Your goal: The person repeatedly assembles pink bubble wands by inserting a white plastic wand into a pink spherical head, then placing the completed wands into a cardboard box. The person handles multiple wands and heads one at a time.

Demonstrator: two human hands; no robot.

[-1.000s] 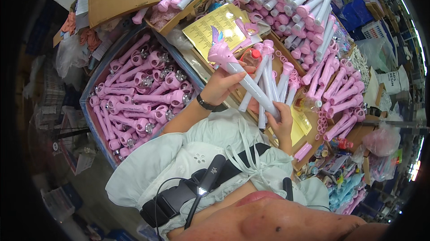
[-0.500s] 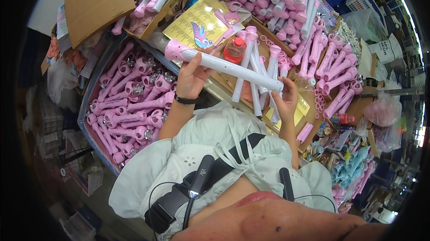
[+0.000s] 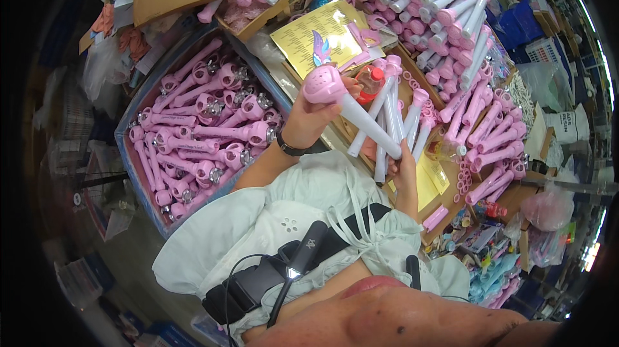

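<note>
Gripping one pink-headed wand [image 3: 348, 105], left hand [image 3: 308, 121] hides its neck; right hand [image 3: 401, 170] clasps the shaft's end

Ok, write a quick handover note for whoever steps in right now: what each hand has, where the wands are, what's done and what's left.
Left hand: gripping the pink head end of a pink and white toy wand, held up at a slant over the lap.
Right hand: closed on the white handle end of the same wand.
Just behind the hands, a bunch of similar wands stands upright with a small red-capped bottle among them.
Done, by the look of it: the blue bin on the left holds many pink pieces; rows of white-handled wands are stacked at the top and right.
Left: the wand in hand, plus the standing bunch.
</note>
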